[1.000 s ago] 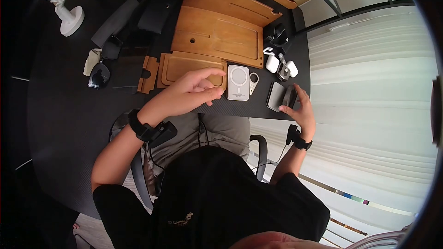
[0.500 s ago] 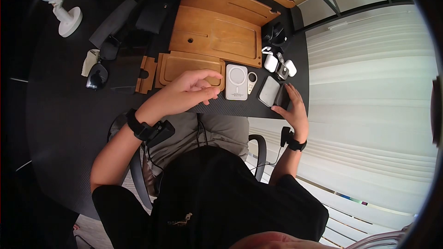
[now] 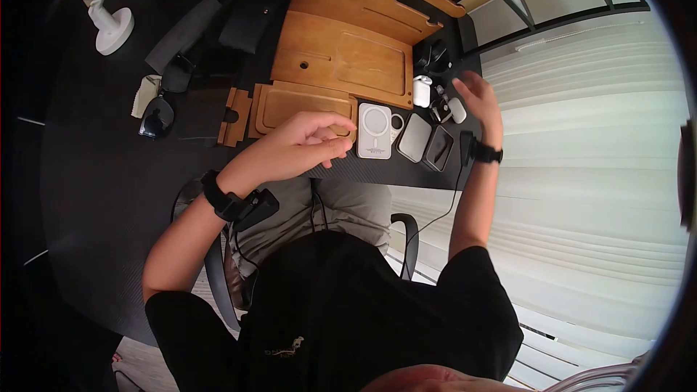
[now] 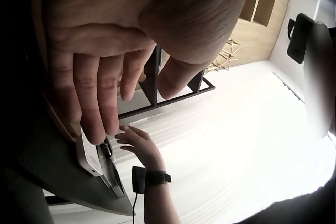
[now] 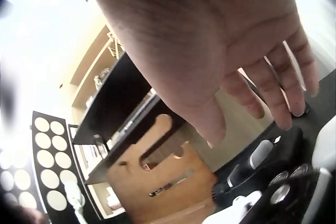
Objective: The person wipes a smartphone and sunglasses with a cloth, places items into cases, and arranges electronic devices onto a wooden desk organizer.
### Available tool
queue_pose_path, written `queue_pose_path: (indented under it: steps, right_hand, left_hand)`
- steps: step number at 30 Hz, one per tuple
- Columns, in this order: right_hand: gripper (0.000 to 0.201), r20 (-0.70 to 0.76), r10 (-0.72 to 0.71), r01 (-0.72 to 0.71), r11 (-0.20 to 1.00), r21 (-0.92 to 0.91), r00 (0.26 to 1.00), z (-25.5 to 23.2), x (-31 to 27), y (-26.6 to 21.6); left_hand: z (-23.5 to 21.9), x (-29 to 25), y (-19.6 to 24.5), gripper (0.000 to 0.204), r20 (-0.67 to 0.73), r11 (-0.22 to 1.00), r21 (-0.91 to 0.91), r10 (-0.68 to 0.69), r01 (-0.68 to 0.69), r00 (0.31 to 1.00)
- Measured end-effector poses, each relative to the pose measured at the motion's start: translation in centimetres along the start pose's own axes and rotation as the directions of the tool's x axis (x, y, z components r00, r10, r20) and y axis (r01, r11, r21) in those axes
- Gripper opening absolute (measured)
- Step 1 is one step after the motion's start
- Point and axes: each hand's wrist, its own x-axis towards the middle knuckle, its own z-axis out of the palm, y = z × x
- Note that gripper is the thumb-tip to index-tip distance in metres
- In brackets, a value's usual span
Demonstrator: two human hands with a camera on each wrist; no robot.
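My right hand [image 3: 482,105] hovers at the right of the desk with its fingers spread and nothing in them. Just left of it are a white earbud case [image 3: 421,93], a second white rounded case [image 3: 457,110] and small dark and silver items. A grey-topped flat case [image 3: 414,138] and a shallow black tray [image 3: 438,149] lie side by side, nearer the front edge. My left hand [image 3: 308,139], fingers loosely bent, hangs over the small wooden tray [image 3: 272,105]. Its fingertips reach toward a white magnetic power bank [image 3: 375,147]; a ring-ended piece [image 3: 396,127] lies right of that.
A large wooden organizer [image 3: 337,58] stands behind. Sunglasses [image 3: 157,116], a slotted wooden piece [image 3: 233,117] and a dark grey case [image 3: 181,31] lie at the left, a white stand [image 3: 115,33] farther back. Black items [image 3: 435,58] sit behind at right, beside the curtain [image 3: 573,138].
My right hand has let go of the black tray, now beside the grey-topped case, and moved toward the back of the desk. The white earbud case has shifted. My left hand stays put.
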Motion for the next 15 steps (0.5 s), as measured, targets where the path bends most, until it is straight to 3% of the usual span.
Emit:
queue_pose_path:
  steps: [3, 5, 12, 15]
  right_hand:
    - [0.074, 0.069, 0.086, -0.075, 0.985, -0.158, 0.994, 0.9, 4.2, 0.9]
    - [0.075, 0.161, 0.317, -0.295, 0.945, -0.145, 0.935, 1.7, 5.1, -0.8]
    - [0.061, 0.165, 0.348, -0.329, 0.935, -0.134, 0.923, 2.4, 6.9, -0.3]
    - [0.053, 0.072, 0.287, -0.286, 0.958, -0.023, 0.955, 1.8, 5.7, -0.3]
  left_hand:
    - [0.1, 0.0, 0.1, 0.037, 0.001, 1.000, 0.008, 0.017, -0.017, 1.000]
    - [0.1, -0.1, 0.2, 0.037, -0.002, 1.000, 0.015, 0.017, -0.017, 1.000]
    - [0.0, 0.1, 0.0, 0.036, 0.000, 1.000, 0.017, 0.020, -0.020, 1.000]
    - [-0.1, 0.1, -0.1, 0.036, -0.001, 1.000, 0.014, 0.018, -0.018, 1.000]
